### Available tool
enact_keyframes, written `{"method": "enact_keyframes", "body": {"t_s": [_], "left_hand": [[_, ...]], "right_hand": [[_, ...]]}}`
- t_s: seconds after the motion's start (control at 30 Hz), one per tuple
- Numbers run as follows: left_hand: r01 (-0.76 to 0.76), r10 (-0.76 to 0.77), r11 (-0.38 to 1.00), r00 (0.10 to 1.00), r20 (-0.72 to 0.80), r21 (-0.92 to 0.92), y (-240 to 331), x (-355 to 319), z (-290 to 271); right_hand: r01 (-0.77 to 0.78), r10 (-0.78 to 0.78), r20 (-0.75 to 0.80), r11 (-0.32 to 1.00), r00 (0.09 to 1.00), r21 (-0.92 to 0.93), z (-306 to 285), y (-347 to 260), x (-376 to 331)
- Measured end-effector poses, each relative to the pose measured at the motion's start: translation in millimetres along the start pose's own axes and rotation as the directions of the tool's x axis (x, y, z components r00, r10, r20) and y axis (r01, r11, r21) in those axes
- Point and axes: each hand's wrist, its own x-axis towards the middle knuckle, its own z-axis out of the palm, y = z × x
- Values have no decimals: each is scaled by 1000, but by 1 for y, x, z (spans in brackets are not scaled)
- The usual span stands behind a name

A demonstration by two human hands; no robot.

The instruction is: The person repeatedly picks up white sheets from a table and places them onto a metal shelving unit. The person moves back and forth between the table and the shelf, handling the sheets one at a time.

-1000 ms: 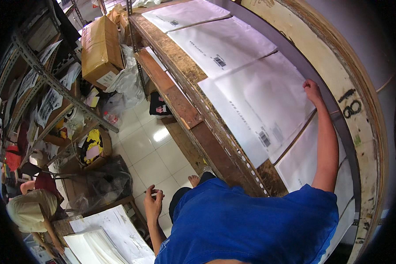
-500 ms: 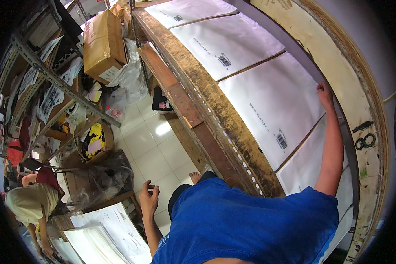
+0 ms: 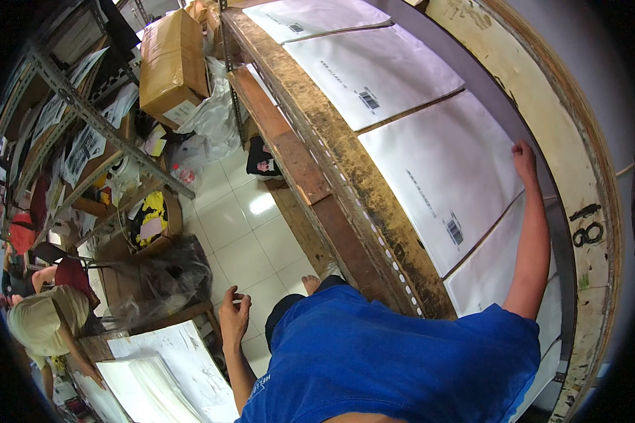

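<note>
A row of flat white sheets, each with a small barcode and a line of print, lies along the long bench on my right. My right hand (image 3: 523, 156) is at the far right corner of the middle white sheet (image 3: 437, 176), fingers pinched together on its edge. Beyond it lies another white sheet (image 3: 374, 67), and a nearer white sheet (image 3: 490, 257) lies partly beneath my right forearm. My left hand (image 3: 234, 315) hangs over the floor at my left side, fingers loosely bent and apart, holding nothing.
The bench has a worn wooden edge (image 3: 339, 134) with a brown ledge (image 3: 282, 141) below. On the left are metal shelving (image 3: 99, 116), a taped carton (image 3: 173, 67) and a paper stack (image 3: 144, 388). A person in a pale top (image 3: 46, 321) bends over at far left.
The whole view has shifted slightly. My right hand stays at the sheet's corner and my left hand stays at my side. The person at far left has moved their arms.
</note>
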Motion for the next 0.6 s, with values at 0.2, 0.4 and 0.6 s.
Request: {"method": "enact_keyframes", "body": {"t_s": [0.2, 0.4, 0.6], "left_hand": [[-6, 6, 1000, 997, -73, 9, -6, -7, -14], [-37, 28, 999, 970, -242, -30, 12, -36, -54], [-109, 80, 994, 820, -567, -17, -3, -68, -107]], "right_hand": [[-238, 188, -203, 937, 961, -256, 32, 85, 20], [-136, 121, -115, 982, 986, -134, 40, 15, 72], [487, -513, 58, 841, 857, 237, 104, -141, 162]]}}
